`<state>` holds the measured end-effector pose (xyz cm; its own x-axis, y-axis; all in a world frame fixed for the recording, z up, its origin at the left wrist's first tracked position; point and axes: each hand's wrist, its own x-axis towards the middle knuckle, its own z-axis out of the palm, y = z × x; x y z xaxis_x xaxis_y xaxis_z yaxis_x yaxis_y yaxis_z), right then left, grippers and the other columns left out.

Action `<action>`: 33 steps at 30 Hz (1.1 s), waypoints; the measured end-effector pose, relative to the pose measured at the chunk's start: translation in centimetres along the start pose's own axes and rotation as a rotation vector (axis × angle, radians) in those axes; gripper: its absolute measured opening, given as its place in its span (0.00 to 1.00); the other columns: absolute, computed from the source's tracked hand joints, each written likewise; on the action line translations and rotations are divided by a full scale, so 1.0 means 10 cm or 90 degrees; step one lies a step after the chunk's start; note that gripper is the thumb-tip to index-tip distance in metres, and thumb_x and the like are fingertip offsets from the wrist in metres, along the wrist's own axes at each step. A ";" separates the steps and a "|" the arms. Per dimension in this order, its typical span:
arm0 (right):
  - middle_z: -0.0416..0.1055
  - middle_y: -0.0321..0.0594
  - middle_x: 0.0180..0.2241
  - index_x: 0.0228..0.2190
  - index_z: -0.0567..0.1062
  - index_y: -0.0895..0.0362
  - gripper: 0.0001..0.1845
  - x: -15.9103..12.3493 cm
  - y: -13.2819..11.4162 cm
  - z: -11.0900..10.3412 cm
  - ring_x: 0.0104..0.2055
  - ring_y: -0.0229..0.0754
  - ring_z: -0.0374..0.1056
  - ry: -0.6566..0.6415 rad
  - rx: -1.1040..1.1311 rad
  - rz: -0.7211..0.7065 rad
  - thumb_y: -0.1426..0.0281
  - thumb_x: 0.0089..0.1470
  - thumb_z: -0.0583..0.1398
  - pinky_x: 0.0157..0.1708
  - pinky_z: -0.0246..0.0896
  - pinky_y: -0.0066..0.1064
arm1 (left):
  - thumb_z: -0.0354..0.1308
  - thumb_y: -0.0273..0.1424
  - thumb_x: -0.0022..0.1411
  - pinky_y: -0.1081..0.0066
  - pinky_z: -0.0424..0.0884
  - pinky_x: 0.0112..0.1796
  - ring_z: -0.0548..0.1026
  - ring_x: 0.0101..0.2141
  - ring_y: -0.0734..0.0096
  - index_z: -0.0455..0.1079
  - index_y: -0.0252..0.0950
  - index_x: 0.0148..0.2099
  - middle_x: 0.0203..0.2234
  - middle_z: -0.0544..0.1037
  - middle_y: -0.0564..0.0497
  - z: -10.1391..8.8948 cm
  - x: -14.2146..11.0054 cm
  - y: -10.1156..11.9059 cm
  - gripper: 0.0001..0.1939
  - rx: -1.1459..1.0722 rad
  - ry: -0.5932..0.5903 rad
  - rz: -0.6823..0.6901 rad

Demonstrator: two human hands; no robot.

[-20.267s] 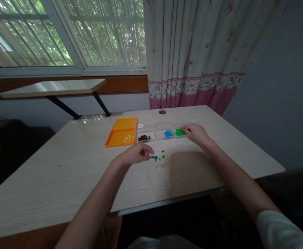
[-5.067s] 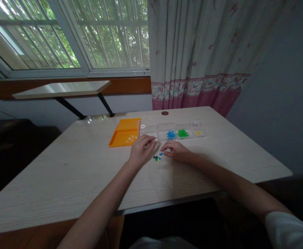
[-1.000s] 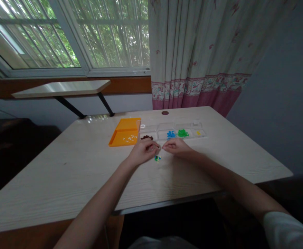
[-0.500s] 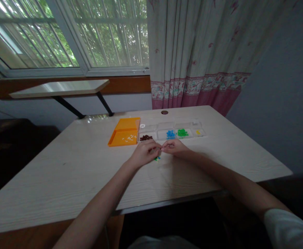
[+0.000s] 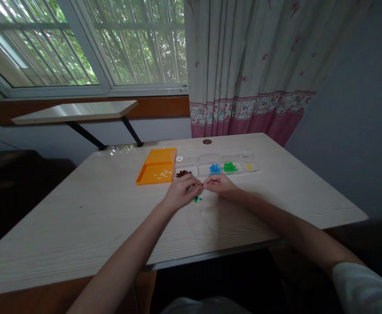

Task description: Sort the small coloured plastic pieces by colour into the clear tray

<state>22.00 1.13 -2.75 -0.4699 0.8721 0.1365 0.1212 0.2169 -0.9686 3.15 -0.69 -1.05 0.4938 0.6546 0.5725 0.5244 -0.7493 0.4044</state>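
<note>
My left hand (image 5: pixel 183 191) and my right hand (image 5: pixel 221 185) meet fingertip to fingertip above the table, each closed in a pinch. What they pinch between them is too small to make out. Just below the left fingers hangs or lies a little cluster of green, blue and yellow pieces (image 5: pixel 197 199); whether it is joined to the hands I cannot tell. Behind the hands sit small brown pieces (image 5: pixel 183 173), blue pieces (image 5: pixel 214 168), green pieces (image 5: pixel 230 167) and a few yellow pieces (image 5: pixel 249 166), in separate compartments of a clear plastic box (image 5: pixel 207 158).
An open orange case (image 5: pixel 160 158) with scattered white pieces (image 5: pixel 163 175) stands left of the clear box. The pale wooden table (image 5: pixel 112 218) has a round cable hole (image 5: pixel 207 141) at its back. A raised shelf (image 5: pixel 79 111) stands at the back left, below the window.
Both hands have barely moved and keep their pinch. The colourful cluster below the left fingers shows a little more than before.
</note>
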 end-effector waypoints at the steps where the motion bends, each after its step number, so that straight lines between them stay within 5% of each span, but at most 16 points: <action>1: 0.65 0.33 0.20 0.25 0.73 0.60 0.18 0.00 0.00 0.00 0.22 0.31 0.58 -0.005 -0.011 -0.006 0.56 0.41 0.61 0.22 0.53 0.23 | 0.53 0.30 0.57 0.76 0.64 0.29 0.67 0.27 0.76 0.71 0.35 0.35 0.26 0.69 0.51 0.00 0.00 0.00 0.07 -0.001 0.005 -0.002; 10: 0.70 0.36 0.29 0.36 0.75 0.54 0.11 -0.15 -0.05 -0.01 0.30 0.34 0.64 -0.128 -0.467 -0.190 0.67 0.50 0.58 0.33 0.56 0.26 | 0.53 0.31 0.58 0.77 0.63 0.25 0.67 0.25 0.78 0.72 0.34 0.36 0.29 0.74 0.48 -0.17 -0.01 -0.03 0.08 0.014 0.138 -0.060; 16: 0.72 0.37 0.31 0.36 0.75 0.53 0.10 -0.16 -0.03 -0.01 0.32 0.34 0.66 -0.147 -0.500 -0.209 0.66 0.51 0.58 0.32 0.56 0.25 | 0.54 0.32 0.58 0.78 0.63 0.25 0.68 0.25 0.78 0.72 0.35 0.33 0.25 0.73 0.50 -0.27 0.01 -0.01 0.08 0.052 0.209 -0.081; 23: 0.71 0.37 0.31 0.35 0.75 0.54 0.09 -0.16 -0.06 0.01 0.32 0.34 0.65 -0.147 -0.507 -0.227 0.67 0.52 0.57 0.32 0.56 0.25 | 0.53 0.33 0.58 0.78 0.63 0.27 0.68 0.25 0.77 0.72 0.35 0.34 0.25 0.73 0.51 -0.28 -0.02 -0.09 0.08 0.080 0.200 -0.101; 33: 0.70 0.37 0.28 0.30 0.74 0.56 0.07 -0.10 -0.09 0.00 0.30 0.35 0.63 -0.121 -0.532 -0.132 0.66 0.49 0.59 0.31 0.55 0.26 | 0.52 0.36 0.57 0.74 0.56 0.24 0.69 0.22 0.71 0.73 0.37 0.38 0.21 0.73 0.51 -0.29 -0.09 -0.40 0.12 0.246 0.112 -0.352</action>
<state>22.32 0.03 -2.03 -0.6821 0.7079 0.1835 0.5826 0.6776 -0.4488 -1.42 1.48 -1.09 -0.0199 0.8793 0.4759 0.8915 -0.1998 0.4066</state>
